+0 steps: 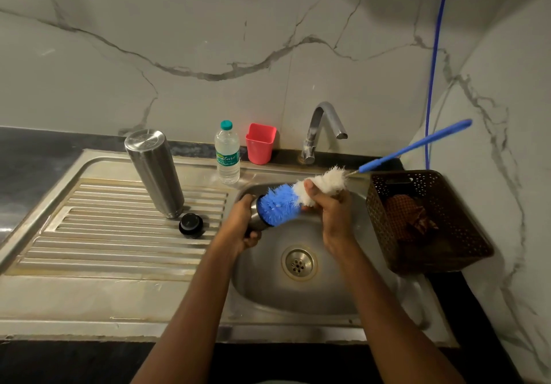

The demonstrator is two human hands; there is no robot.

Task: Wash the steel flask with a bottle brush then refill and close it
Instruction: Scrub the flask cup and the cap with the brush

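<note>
Over the sink basin (325,294), my left hand (241,225) grips a steel flask (257,218) tilted on its side, mouth toward the right; most of it is hidden by the hand. A bottle brush (278,206) with blue and white bristles has its tip at the flask's mouth. My right hand (329,208) grips the white bristle part, and the blue handle (414,145) slants up to the right. A black cap (190,225) lies on the drainboard. A second steel flask (155,172) stands upside down beside it.
A plastic water bottle (227,152) and a red cup (260,143) stand at the sink's back edge. The tap (323,130) gives no visible water. A brown perforated basket (423,219) with a cloth sits right of the basin. The ribbed drainboard (104,234) lies left.
</note>
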